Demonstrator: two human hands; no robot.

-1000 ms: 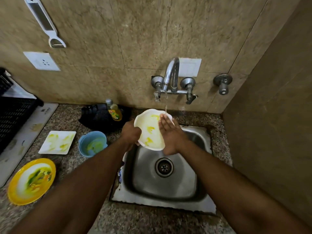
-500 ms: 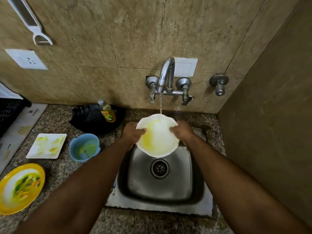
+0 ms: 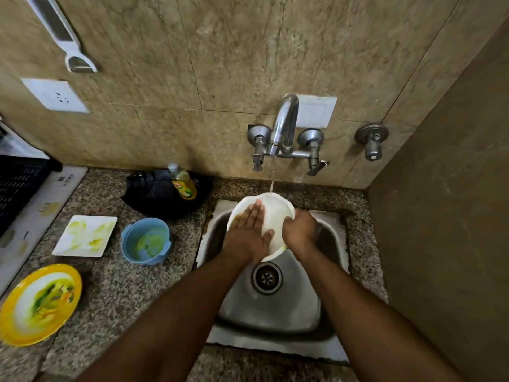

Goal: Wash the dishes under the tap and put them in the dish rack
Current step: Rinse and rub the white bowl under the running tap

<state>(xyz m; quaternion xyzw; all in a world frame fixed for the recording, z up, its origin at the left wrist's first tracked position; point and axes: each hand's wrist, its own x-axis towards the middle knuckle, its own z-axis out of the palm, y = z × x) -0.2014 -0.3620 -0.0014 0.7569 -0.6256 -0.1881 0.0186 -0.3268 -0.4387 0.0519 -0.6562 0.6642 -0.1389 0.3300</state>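
Your right hand (image 3: 298,230) clasps the round white plate's (image 3: 276,216) rim under the thin stream, left hand (image 3: 248,232) flat — fingers spread open — on its glossy face, above the steel sink (image 3: 327,271).

White plate (image 3: 275,216) under the tap (image 3: 285,125), faint yellow smear at its left edge. Tap and sink (image 3: 275,312): dull silver steel. Surface (image 3: 124,293): speckled granite, grey, black and tan flecks. Wall tiles (image 3: 234,64): mottled beige-brown, marble-like veining. Square plate (image 3: 85,235): white, streaked yellow-green. Bowl (image 3: 146,241): pale blue, green-yellow smear inside. Round plate (image 3: 38,304): bright yellow rim, white centre, green and orange smears. Bottle (image 3: 183,181): yellow-green liquid, grey cap, red-and-yellow label. Crate (image 3: 19,186) at left: black, lattice pattern. Wall socket (image 3: 55,95): white.
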